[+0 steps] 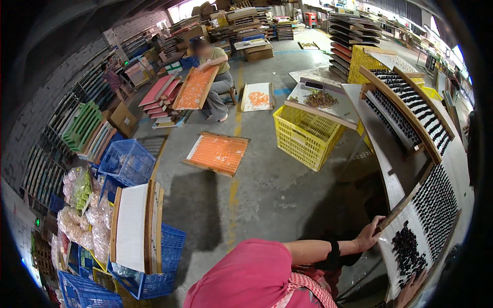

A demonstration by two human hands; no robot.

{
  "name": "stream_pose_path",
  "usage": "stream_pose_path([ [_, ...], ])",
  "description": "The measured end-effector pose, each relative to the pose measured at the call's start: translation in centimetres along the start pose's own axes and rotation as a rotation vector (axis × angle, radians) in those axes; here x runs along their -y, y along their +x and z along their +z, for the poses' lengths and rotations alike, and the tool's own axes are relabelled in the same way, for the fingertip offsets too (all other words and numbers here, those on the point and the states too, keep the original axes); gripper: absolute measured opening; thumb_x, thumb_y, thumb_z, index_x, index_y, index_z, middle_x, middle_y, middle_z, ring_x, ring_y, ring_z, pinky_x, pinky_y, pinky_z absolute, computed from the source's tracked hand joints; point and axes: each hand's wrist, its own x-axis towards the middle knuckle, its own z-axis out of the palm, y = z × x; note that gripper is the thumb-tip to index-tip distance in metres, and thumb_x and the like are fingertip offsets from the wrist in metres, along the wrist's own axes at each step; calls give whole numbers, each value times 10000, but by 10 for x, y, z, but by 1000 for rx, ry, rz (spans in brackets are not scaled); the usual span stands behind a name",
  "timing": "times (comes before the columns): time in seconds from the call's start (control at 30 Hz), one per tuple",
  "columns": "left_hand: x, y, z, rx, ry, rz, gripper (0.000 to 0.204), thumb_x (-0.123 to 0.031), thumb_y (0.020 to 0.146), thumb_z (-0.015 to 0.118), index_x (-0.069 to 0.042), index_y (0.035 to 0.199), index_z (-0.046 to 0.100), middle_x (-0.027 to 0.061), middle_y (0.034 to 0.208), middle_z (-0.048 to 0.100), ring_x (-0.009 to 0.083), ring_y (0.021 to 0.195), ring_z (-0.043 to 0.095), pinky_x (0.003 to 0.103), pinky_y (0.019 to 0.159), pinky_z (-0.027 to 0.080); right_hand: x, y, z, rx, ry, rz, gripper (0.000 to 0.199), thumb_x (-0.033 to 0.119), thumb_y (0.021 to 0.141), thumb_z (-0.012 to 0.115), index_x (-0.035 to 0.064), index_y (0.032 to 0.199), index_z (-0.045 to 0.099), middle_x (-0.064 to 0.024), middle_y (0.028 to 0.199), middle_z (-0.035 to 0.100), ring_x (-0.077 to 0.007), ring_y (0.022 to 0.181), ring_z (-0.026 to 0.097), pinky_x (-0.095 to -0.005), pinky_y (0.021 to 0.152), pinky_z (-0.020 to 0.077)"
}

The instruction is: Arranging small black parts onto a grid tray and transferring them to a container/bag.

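At the right, a wood-edged tray (387, 249) has a white surface that lies tilted. Rows of small black pieces (436, 210) cover its far part, and a loose heap of black pieces (408, 251) lies on its near part. My left hand (368, 234) grips the tray's left wooden edge, fingers curled round it. Low at the right, my right hand (412, 288) is at the tray's near edge beside the heap; its fingers lie over the rim, and the rest is dim and partly cut off. What the black pieces are, I cannot make out.
Beyond my tray, stacked trays of black pieces (411, 108) stand on a table. A yellow crate (303, 136) is ahead, an orange-covered tray (220, 153) on the floor. Blue crates (128, 161) and bags (77, 226) line the left. A seated person (221, 77) holds an orange tray (196, 87).
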Motion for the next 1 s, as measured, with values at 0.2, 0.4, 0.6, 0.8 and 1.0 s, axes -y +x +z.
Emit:
stream_pose_path([
  [0.2, 12, 2, 0, -35, 60, 113, 494, 25, 820, 516, -36, 1273, 328, 198, 1097, 545, 307, 1063, 551, 344, 899, 415, -74, 36, 62, -54, -1, -256, 530, 398, 959, 407, 117, 1405, 363, -152, 1462, 308, -336, 1313, 327, -426, 1060, 299],
  [0.4, -2, 0, -1, 18, 22, 14, 483, -12, 841, 521, -32, 1281, 321, 190, 1117, 545, 275, 1060, 550, 350, 903, 419, -80, 48, 72, -92, 320, -206, 465, 261, 995, 334, 17, 1390, 347, -180, 1454, 289, -324, 1342, 264, -369, 1106, 223],
  [0.6, 8, 4, -3, -5, 33, 67, 464, -37, 864, 527, -26, 1280, 320, 178, 1115, 548, 240, 1054, 548, 346, 917, 415, -58, 52, 46, -51, 82, -180, 481, 262, 965, 419, 2, 1367, 373, -195, 1423, 335, -345, 1288, 334, -396, 1080, 247],
  [0.8, 5, 5, -4, -8, 39, 40, 467, -26, 862, 532, -30, 1279, 321, 184, 1112, 546, 244, 1052, 547, 339, 913, 417, -51, 67, 51, -133, 273, -225, 491, 240, 946, 463, -6, 1362, 379, -186, 1421, 350, -329, 1306, 327, -385, 1090, 236],
  [1.0, 8, 2, -3, -56, 42, 34, 458, -30, 869, 526, -31, 1281, 327, 178, 1098, 539, 237, 1046, 545, 341, 908, 420, -17, 59, 26, 13, 581, -218, 458, 194, 935, 475, -25, 1333, 416, -170, 1408, 377, -281, 1313, 332, -357, 1095, 239],
])
